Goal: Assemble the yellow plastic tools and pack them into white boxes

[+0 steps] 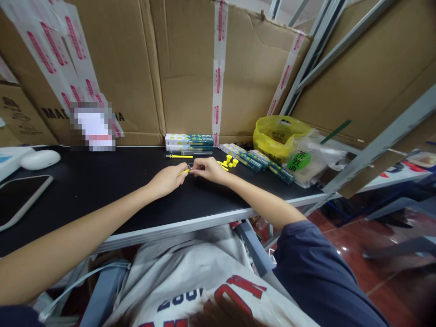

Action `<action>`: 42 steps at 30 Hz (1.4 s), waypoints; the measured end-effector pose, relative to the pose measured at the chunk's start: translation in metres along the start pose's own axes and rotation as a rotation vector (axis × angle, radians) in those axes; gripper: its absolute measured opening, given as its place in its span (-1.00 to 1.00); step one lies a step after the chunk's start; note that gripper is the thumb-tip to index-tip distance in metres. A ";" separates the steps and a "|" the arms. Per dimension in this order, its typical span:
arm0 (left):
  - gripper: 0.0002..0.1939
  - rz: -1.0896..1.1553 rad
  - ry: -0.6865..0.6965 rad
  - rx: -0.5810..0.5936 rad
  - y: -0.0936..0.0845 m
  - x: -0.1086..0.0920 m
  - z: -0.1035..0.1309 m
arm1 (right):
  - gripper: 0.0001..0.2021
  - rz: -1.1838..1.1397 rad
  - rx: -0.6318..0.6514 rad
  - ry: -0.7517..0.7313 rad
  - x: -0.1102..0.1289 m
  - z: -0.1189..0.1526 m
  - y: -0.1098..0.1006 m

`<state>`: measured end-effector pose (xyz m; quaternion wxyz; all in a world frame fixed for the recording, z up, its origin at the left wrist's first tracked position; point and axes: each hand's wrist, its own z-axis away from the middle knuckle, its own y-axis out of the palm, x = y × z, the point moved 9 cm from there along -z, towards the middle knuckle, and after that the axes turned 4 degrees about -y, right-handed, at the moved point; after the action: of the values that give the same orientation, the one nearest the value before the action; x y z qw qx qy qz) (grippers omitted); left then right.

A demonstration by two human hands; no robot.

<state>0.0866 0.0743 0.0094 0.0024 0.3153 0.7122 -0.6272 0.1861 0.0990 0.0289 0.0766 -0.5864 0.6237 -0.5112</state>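
My left hand (169, 180) is closed on a thin yellow stick (184, 172) above the black tabletop. Right beside it, my right hand (210, 169) pinches at the stick's far end, where a small metal-looking part shows between the fingertips; its exact kind is too small to make out. Just beyond the hands lies a similar yellow stick (180, 156) with a dark, thin tip on its left end. Several small yellow caps (235, 162) and some yellow pieces lie to the right of my right hand, partly hidden by it.
Stacked slim green-and-white boxes (189, 140) stand against the cardboard wall (190, 68). More such boxes (243, 159) lie to the right, near a yellow plastic bag (272, 136) and a clear bag (303, 168). A phone (23, 200) and a white mouse (41, 159) sit at left.
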 end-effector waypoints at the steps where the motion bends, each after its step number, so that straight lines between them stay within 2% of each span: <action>1: -0.82 -0.029 -0.007 0.003 0.001 0.000 0.000 | -0.78 -0.005 -0.004 -0.002 0.000 0.000 0.001; 6: -0.85 -0.075 -0.025 -0.027 -0.001 -0.001 0.001 | -0.64 -0.067 -0.058 0.008 -0.002 0.001 0.000; 11: -0.84 0.076 0.007 -0.056 -0.008 -0.003 0.002 | -0.55 -0.185 -0.133 0.051 -0.005 0.001 -0.005; 17: -0.92 0.237 0.044 -0.066 -0.010 -0.001 0.002 | -0.49 -0.340 -0.148 0.090 -0.011 -0.001 -0.001; 29: -0.89 0.504 -0.115 -0.003 0.003 0.008 0.001 | -0.52 -0.350 -0.175 0.040 -0.011 0.000 0.002; 35: -0.93 0.339 -0.037 -0.109 -0.011 -0.003 0.006 | -0.52 -0.373 -0.165 0.087 -0.020 0.000 0.009; 42: -0.89 0.703 -0.194 -0.003 0.009 0.014 0.000 | -0.52 -0.304 -0.202 0.056 -0.012 0.000 0.001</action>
<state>0.0794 0.0809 -0.0042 0.2858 0.4799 0.5576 -0.6141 0.1894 0.1084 0.0219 -0.0780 -0.6641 0.5781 -0.4676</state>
